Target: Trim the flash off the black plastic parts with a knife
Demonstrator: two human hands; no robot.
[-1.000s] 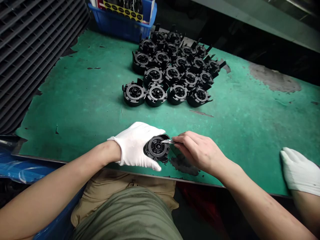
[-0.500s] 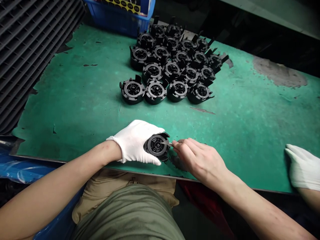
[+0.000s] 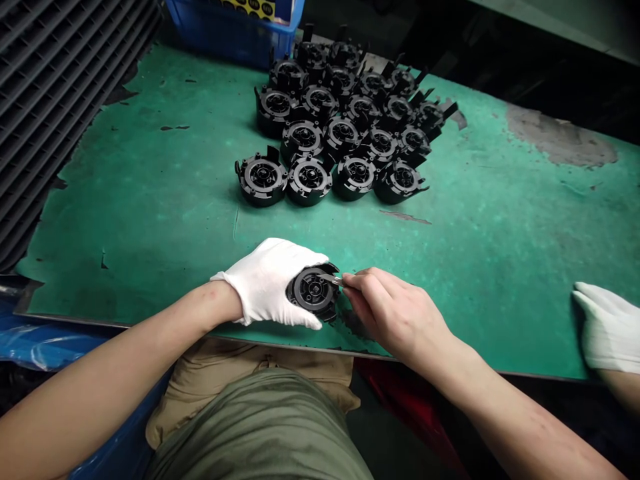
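Observation:
My left hand point(image 3: 273, 283), in a white glove, grips a round black plastic housing point(image 3: 315, 291) from its left side, near the front edge of the green table. The housing's ringed face points up. My bare right hand point(image 3: 387, 310) pinches a small thin metal blade, like a scalpel point(image 3: 330, 279), just right of the housing. Its tip lies over the upper part of the housing's face; whether it touches cannot be seen. The handle is mostly hidden in my fingers.
Rows of similar black housings point(image 3: 310, 179) stand farther back on the green table point(image 3: 165, 200). A blue bin point(image 3: 235, 40) is behind them. Black ribbed trays point(image 3: 60, 100) lie at the left. Another person's white-gloved hand point(image 3: 610, 327) rests at the right edge.
The blade tip has moved from near the housing's centre up toward its upper rim, with my right hand shifting slightly upward. My left hand keeps its hold; the view has shifted slightly.

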